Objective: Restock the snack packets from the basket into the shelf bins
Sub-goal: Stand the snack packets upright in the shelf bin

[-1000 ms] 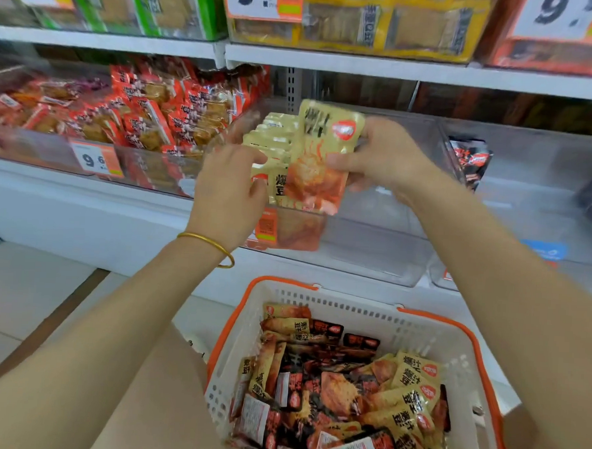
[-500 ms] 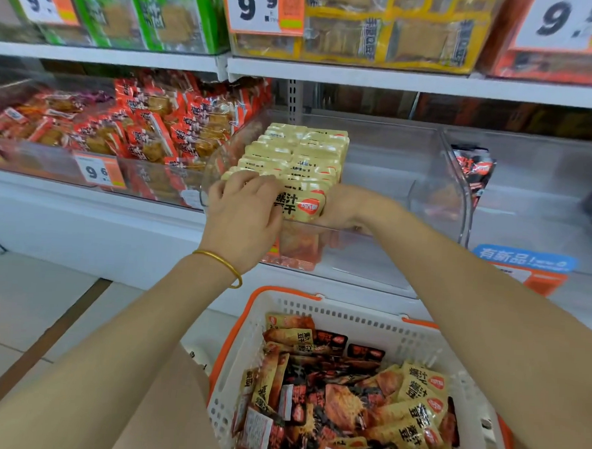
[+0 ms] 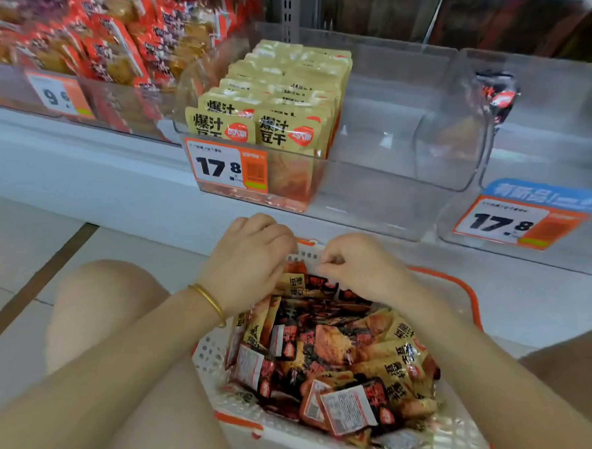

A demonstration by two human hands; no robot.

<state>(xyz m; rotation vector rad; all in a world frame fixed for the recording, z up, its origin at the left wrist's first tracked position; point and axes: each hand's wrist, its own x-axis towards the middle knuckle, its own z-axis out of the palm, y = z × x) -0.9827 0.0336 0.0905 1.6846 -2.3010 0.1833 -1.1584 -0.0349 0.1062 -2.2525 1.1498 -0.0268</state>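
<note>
Nearest, a white basket (image 3: 209,353) is heaped with snack packets (image 3: 332,356). Over its far end the left hand (image 3: 248,263) and right hand (image 3: 361,269) are held curled; whether either grip grasps a packet cannot be told. Beyond, yellow packets (image 3: 287,97) are stood in rows in a clear shelf bin (image 3: 375,194).

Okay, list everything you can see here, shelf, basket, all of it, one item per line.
yellow packets: two standing rows, yellow, left side of middle bin
red packets: many, red, left bin
black packet: one, black-red, right bin
price tags: three, orange-white, bin fronts
blue label: one, blue, above right tag
basket: one, white, orange rim, below shelf
mixed packets: many, black, red, yellow, heaped in basket
bracelet: one, gold, left wrist
left hand: one, fingers curled, over basket's far end
right hand: one, fingers curled, beside it
</note>
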